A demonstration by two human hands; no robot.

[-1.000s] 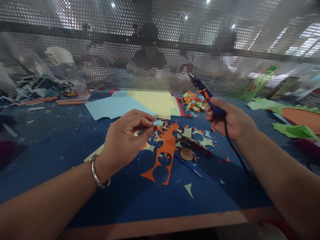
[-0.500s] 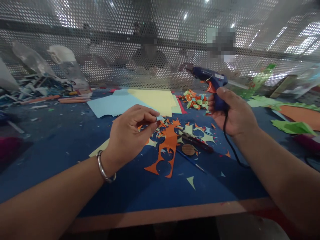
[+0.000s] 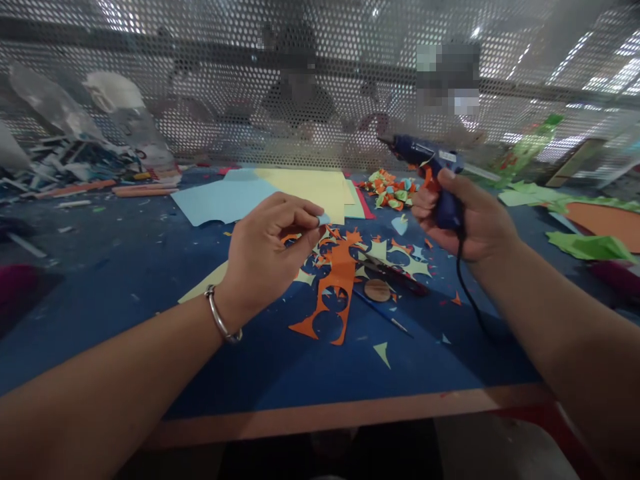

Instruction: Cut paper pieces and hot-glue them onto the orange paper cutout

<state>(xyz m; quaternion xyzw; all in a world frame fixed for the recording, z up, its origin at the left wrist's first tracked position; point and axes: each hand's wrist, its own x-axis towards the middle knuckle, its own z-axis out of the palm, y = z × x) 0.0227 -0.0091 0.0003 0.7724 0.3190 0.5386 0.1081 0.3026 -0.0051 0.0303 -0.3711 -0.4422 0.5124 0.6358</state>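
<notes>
- A craft workshop, it seems
- Blue worktable [image 3: 450,367] strewn with cut-paper scraps [image 3: 343,260]
- 1 glue gun [image 3: 425,153], scissors [image 3: 411,280], coloured sheets [image 3: 305,190]
- 1 perforated screen [image 3: 220,100], blurred people [image 3: 297,100] beyond it

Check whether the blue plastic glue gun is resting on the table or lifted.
Lifted: the right hand grips the blue plastic glue gun by its handle, and its dark nozzle shows against the perforated grey screen.
</notes>
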